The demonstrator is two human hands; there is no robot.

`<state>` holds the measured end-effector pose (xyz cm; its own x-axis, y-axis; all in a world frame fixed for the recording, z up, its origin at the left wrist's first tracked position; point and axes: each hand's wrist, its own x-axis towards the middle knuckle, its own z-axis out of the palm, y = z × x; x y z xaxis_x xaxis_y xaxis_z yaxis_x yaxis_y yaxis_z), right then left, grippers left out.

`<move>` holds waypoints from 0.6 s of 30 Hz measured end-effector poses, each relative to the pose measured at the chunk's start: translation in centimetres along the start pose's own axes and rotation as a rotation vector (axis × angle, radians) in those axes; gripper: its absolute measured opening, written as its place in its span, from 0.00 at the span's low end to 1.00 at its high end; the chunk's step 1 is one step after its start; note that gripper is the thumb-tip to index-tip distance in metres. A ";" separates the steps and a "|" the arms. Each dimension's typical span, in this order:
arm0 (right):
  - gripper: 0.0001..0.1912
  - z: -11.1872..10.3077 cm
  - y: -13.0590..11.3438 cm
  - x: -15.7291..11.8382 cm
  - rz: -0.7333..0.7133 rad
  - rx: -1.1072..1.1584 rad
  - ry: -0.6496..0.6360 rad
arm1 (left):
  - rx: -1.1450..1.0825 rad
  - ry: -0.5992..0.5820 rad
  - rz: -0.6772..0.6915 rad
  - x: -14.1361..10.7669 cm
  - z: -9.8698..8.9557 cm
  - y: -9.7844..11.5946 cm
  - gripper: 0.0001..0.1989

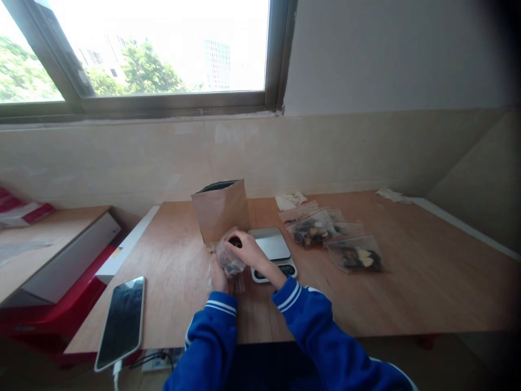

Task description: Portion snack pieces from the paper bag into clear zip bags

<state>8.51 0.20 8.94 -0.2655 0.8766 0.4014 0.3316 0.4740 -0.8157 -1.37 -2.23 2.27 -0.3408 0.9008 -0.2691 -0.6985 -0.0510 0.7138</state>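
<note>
My left hand [220,278] grips a small clear plastic bag [229,260] from below, just above the wooden table [407,282]. My right hand [248,248] pinches something dark at the bag's open top; its fingers are closed there. Behind the hands stands an open brown paper bag [222,209]. A small digital scale [272,251] with a steel top lies just right of my hands. Both arms wear blue sleeves with white stripes.
Several filled clear zip bags [334,239] lie right of the scale. A phone [122,321] on a cable rests at the table's front left edge. Crumpled tissue [290,200] lies by the wall. A lower desk with a red and white box [61,271] stands at the left.
</note>
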 end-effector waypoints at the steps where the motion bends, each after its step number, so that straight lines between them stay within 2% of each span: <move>1: 0.06 -0.3 -0.2 0.2 0.011 0.035 0.029 | -0.001 0.015 -0.003 -0.2 0.2 0.2 0.16; 5: 0.12 -1.8 -1.1 1.7 0.052 0.199 0.166 | 0.017 0.046 -0.028 -0.8 0.7 0.7 0.17; 9: 0.15 -3.8 -3.4 5.3 0.012 0.331 0.334 | 0.039 0.047 -0.052 -0.9 0.7 0.8 0.18; 13: 0.13 -5.7 -6.7 10.2 -0.296 0.185 0.521 | 0.015 0.025 -0.051 -0.3 0.4 0.3 0.19; 15: 0.12 -6.0 -7.5 12.5 -0.428 0.072 0.522 | 0.011 0.014 -0.052 0.0 0.2 0.0 0.19; 18: 0.10 -5.7 -7.1 14.9 -0.519 -0.154 0.421 | 0.013 0.006 -0.064 0.3 -0.1 -0.4 0.20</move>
<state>7.39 10.40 23.05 -0.0612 0.4755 0.8776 0.3897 0.8209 -0.4175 -1.32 -1.97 1.82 -0.2997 0.8995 -0.3180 -0.7104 0.0121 0.7037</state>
